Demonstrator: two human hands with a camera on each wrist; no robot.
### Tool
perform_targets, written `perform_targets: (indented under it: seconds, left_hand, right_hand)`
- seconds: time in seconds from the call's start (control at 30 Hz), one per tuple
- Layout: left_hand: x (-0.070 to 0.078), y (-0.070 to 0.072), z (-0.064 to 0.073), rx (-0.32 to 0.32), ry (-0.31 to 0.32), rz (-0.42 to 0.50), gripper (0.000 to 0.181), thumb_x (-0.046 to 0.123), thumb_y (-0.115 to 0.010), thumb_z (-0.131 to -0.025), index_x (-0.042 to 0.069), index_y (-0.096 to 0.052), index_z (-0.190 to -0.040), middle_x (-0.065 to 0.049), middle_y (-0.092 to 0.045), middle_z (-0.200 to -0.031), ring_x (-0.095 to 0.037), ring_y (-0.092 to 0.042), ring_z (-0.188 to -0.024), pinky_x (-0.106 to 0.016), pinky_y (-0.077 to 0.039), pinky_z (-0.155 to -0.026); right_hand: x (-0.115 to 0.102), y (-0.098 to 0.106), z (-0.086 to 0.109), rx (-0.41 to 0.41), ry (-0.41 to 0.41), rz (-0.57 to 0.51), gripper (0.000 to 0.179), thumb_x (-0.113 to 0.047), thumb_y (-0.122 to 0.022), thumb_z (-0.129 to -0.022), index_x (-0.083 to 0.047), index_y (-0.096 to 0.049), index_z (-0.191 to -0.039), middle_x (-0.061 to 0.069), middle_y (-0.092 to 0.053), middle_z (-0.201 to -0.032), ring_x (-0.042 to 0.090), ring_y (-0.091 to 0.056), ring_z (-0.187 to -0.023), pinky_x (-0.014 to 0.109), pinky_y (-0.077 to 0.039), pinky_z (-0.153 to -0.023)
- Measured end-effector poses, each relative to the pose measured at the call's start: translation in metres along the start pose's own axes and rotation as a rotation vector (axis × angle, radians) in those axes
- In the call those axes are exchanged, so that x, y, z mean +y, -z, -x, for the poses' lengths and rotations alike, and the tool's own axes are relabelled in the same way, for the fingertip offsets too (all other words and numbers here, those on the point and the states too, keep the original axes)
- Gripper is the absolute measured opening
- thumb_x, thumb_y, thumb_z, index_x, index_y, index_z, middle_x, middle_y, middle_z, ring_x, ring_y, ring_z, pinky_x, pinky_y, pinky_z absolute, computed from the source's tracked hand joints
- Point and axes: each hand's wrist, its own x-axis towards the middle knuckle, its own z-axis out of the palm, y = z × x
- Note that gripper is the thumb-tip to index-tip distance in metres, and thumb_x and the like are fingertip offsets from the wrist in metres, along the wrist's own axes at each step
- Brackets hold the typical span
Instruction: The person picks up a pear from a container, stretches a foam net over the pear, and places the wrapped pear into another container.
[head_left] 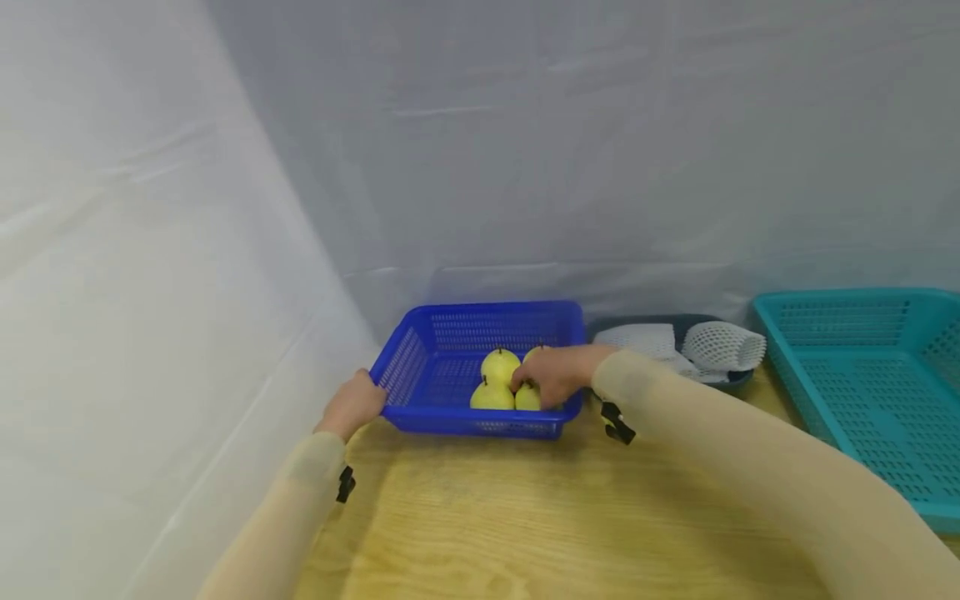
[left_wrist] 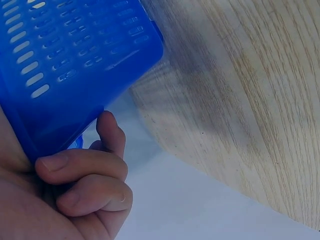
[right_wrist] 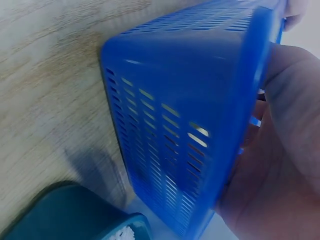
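Note:
A blue plastic basket (head_left: 447,377) with slotted walls stands on the table, several yellow-green pears gathered in its right half. My left hand (head_left: 354,406) grips the rim at the basket's left end; the left wrist view shows its curled fingers (left_wrist: 95,165) at the basket corner. Reaching in over the right end, my right hand (head_left: 558,373) has its fingers bent around the front right pear (head_left: 527,398). Beside it lie another pear (head_left: 500,365) and a front left pear (head_left: 491,396). In the right wrist view, the basket wall (right_wrist: 170,110) hides most of the fingers and the pears.
A dark green tray (head_left: 738,383) holding white foam net sleeves (head_left: 723,346) stands just right of the basket. Farther right is a larger teal basket (head_left: 885,417). White sheeting (head_left: 525,167) rises behind and at the left. Bare wooden tabletop (head_left: 510,500) lies in front.

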Motion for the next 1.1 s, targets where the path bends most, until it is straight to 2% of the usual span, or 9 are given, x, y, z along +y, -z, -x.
perform_targets:
  seconds: [0.27, 0.5, 0.7, 0.93, 1.03, 1.1]
  left_hand:
    - [0.0025, -0.0033, -0.0026, -0.009, 0.009, 0.015, 0.053, 0.021, -0.042, -0.097, -0.015, -0.036, -0.135, -0.024, -0.061, -0.106, -0.032, -0.059, -0.089, -0.052, -0.052, -0.08]
    - [0.0033, -0.0014, -0.0002, -0.005, 0.028, 0.004, 0.051, 0.019, -0.041, -0.098, -0.015, -0.035, -0.135, -0.023, -0.061, -0.104, -0.031, -0.059, -0.088, -0.05, -0.053, -0.076]
    - [0.0025, 0.0005, 0.0013, -0.023, 0.038, 0.0, 0.056, 0.02, -0.041, -0.099, -0.017, -0.029, -0.141, -0.026, -0.061, -0.11, -0.033, -0.06, -0.093, -0.054, -0.054, -0.081]
    - [0.0021, -0.0001, 0.001, -0.023, 0.048, -0.001, 0.057, 0.02, -0.039, -0.099, -0.016, -0.029, -0.142, -0.025, -0.061, -0.111, -0.032, -0.06, -0.093, -0.054, -0.053, -0.081]
    - [0.0018, -0.0004, 0.0006, -0.022, 0.051, -0.006, 0.058, 0.02, -0.039, -0.099, -0.016, -0.028, -0.143, -0.025, -0.061, -0.111, -0.032, -0.06, -0.093, -0.054, -0.053, -0.081]
    - [0.002, -0.0006, 0.0007, -0.023, 0.055, -0.001, 0.058, 0.019, -0.04, -0.099, -0.016, -0.027, -0.143, -0.025, -0.061, -0.11, -0.032, -0.059, -0.092, -0.053, -0.053, -0.081]
  right_hand:
    - [0.0024, -0.0054, -0.0007, 0.016, -0.015, 0.009, 0.052, -0.003, -0.062, -0.091, -0.022, -0.06, -0.139, -0.002, -0.062, -0.11, 0.015, -0.046, -0.079, 0.029, -0.039, -0.066]
    - [0.0016, -0.0064, -0.0038, 0.015, -0.005, -0.017, 0.051, -0.003, -0.061, -0.091, -0.018, -0.058, -0.14, -0.001, -0.063, -0.111, 0.015, -0.049, -0.08, 0.03, -0.041, -0.07]
    - [0.0023, -0.0079, -0.0066, 0.031, 0.014, -0.014, 0.049, -0.002, -0.062, -0.09, -0.018, -0.06, -0.137, -0.003, -0.064, -0.113, 0.015, -0.051, -0.084, 0.03, -0.043, -0.073]
    - [0.0061, -0.0053, -0.0057, 0.084, 0.074, 0.015, 0.048, -0.01, -0.069, -0.087, -0.015, -0.062, -0.134, 0.0, -0.065, -0.117, 0.015, -0.053, -0.086, 0.03, -0.046, -0.074]
    - [0.0076, -0.0021, -0.0045, 0.097, 0.066, 0.011, 0.051, -0.017, -0.072, -0.086, -0.016, -0.061, -0.136, 0.0, -0.066, -0.119, 0.014, -0.056, -0.088, 0.033, -0.05, -0.08]
    - [0.0082, 0.0014, -0.0036, 0.097, 0.046, -0.003, 0.055, -0.022, -0.074, -0.085, -0.019, -0.059, -0.138, -0.001, -0.065, -0.116, 0.013, -0.054, -0.084, 0.033, -0.05, -0.076]
